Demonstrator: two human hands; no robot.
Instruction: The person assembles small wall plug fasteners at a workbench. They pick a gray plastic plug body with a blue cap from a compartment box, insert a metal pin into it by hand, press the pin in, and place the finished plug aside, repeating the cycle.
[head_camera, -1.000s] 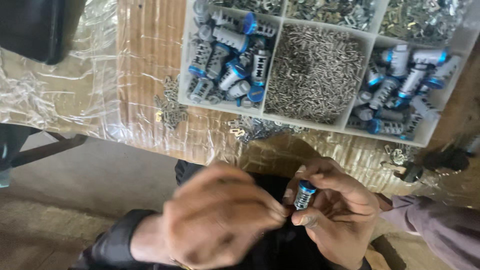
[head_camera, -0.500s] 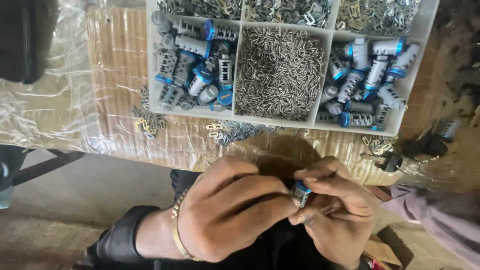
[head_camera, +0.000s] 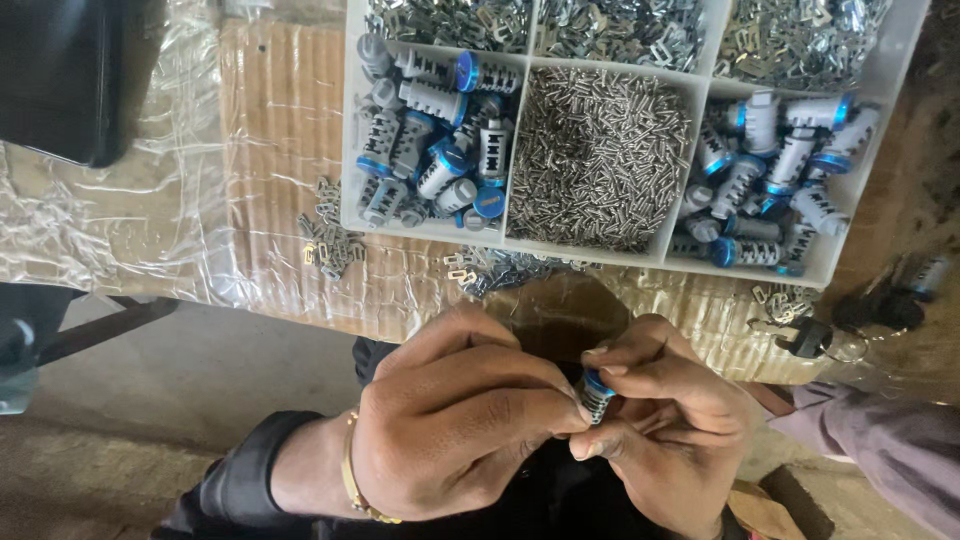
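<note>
the right hand (head_camera: 665, 430) pinches a small metal cylinder with a blue cap (head_camera: 596, 393) between thumb and fingertips, closed around it. the left hand (head_camera: 455, 425), a gold bangle (head_camera: 350, 478) on its wrist, meets it from the other side, fingertips pressed to the cylinder's side as if seating something tiny; what lies between them is hidden. a second ago the cylinder stood clear in the right hand with the left hand apart; now both hands have closed together over it, so the fitting work looks under way. just beyond the hands lie loose metal clips (head_camera: 500, 268) on the plastic-wrapped cardboard (head_camera: 280, 150). further out sits a white divided tray (head_camera: 349, 120), its compartments holding more blue-capped cylinders (head_camera: 430, 140), small pins (head_camera: 595, 155) and flat metal pieces (head_camera: 610, 30).
</note>
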